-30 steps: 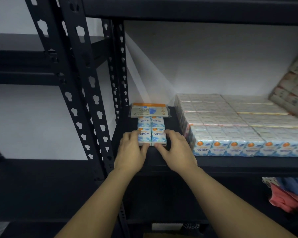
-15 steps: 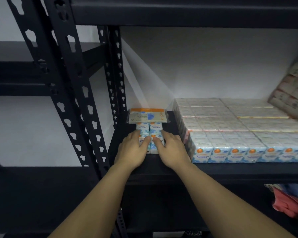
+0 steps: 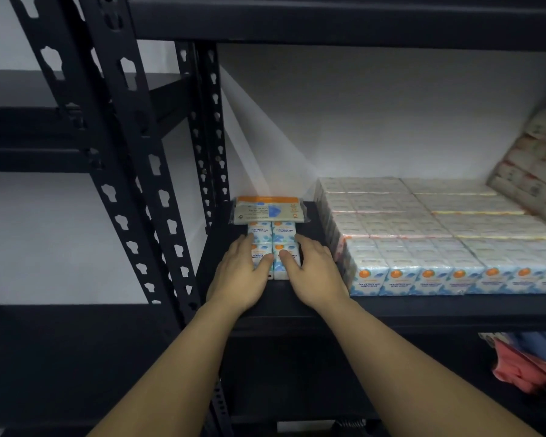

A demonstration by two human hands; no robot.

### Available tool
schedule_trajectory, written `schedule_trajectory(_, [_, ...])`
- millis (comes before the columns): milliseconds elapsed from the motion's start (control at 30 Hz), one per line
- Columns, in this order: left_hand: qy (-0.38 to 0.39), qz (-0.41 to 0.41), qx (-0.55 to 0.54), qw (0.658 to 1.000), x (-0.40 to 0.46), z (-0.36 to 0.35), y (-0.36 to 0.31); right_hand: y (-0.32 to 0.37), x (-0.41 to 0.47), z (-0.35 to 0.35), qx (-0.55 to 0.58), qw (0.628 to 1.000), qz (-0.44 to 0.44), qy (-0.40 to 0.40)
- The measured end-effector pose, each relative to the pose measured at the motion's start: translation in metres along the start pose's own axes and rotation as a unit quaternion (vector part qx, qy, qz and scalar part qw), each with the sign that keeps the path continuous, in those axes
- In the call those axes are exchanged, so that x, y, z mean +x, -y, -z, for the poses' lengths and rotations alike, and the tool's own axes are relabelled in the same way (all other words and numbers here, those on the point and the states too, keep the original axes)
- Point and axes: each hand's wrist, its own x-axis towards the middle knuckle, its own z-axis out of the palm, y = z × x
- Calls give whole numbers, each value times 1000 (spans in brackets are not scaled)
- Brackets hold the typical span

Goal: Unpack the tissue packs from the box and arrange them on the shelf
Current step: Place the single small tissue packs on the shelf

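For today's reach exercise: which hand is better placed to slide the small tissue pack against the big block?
Probably the left hand: it sits on the tissue pack's far side from the big block, so it can push towards it.

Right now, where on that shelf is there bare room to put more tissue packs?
Bare shelf shows as a dark strip between the small packs under the left hand and right hand and the big block of packs. Another strip runs beside the upright post. The right side is crowded.
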Motion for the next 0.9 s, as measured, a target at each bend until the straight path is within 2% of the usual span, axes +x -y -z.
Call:
schedule_trajectory(167, [-18,-41,-26,999,-17,1,2,0,-13,0,19,1000,18,-2])
schedule_trajectory(333, [-30,-58,9,998,-47,0,1,-3,-42,8,16,999,45,3])
schedule_trajectory(633, [-74,-10,13,997,-117,-17,-12,-21,-100,34,-8,993,106,52])
schedule_trajectory(767, [-83,12,2,996,-148,-28,-39,-43,-130,61,18,987,143,72])
schedule_trajectory(900, [-73,-8,38,997,-166,-42,-79,-74,-155,104,15,984,163,73])
